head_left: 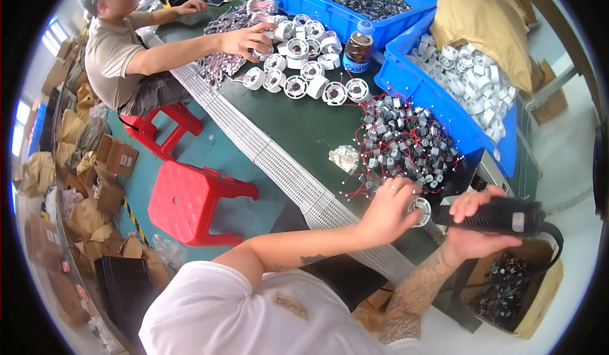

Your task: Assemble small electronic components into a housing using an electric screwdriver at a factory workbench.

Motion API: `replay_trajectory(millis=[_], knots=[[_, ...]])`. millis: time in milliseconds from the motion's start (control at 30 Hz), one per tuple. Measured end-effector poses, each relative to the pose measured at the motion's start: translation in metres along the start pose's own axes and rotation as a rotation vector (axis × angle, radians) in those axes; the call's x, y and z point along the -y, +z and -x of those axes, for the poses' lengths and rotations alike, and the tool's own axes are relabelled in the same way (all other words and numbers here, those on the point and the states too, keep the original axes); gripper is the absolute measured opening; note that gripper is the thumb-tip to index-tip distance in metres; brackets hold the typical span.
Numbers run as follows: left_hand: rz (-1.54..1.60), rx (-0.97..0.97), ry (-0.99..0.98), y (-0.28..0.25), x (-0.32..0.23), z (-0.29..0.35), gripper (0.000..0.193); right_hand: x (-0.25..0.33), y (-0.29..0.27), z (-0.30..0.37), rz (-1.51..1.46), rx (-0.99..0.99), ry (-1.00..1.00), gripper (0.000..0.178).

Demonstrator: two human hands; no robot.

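My left hand (392,210) is closed on a white round plastic housing (419,212) at the near edge of the table, its fingertips around the rim. In my right hand (477,229) lies a black corded electric screwdriver (498,215), the fingers wrapped round its body. Its front end points left at the housing; whether it touches is too small to tell. Just beyond my left hand is a heap of small grey motors (406,142) with red wires. Left of that heap lies a crumpled whitish piece (344,159).
White housings (311,70) stand farther off beside a co-worker's hand (246,41) and bundled wires (219,57). A bottle (359,47) stands near blue bins (438,79) of parts. Red stools (184,203) are at left. A cardboard box (539,291) of dark parts sits below my right hand.
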State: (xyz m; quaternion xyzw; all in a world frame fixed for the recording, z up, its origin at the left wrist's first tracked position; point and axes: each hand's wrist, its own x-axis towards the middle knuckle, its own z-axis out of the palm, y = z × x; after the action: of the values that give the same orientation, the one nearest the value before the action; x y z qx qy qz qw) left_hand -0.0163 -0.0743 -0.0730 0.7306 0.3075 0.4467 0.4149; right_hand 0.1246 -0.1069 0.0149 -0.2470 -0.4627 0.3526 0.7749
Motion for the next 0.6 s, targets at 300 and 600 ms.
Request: replay_trajectory(millis=[300,600], knots=[[-0.085,0.121,0.128,-0.06,-0.003,-0.019,0.057,0.046,-0.023,0.017,0.027,-0.071,-0.103,0.092],[-0.761,-0.512,0.005,-0.231,0.081,-0.189,0.073,0.033,-0.033,0.027,-0.022,0.051,-0.001,0.086]])
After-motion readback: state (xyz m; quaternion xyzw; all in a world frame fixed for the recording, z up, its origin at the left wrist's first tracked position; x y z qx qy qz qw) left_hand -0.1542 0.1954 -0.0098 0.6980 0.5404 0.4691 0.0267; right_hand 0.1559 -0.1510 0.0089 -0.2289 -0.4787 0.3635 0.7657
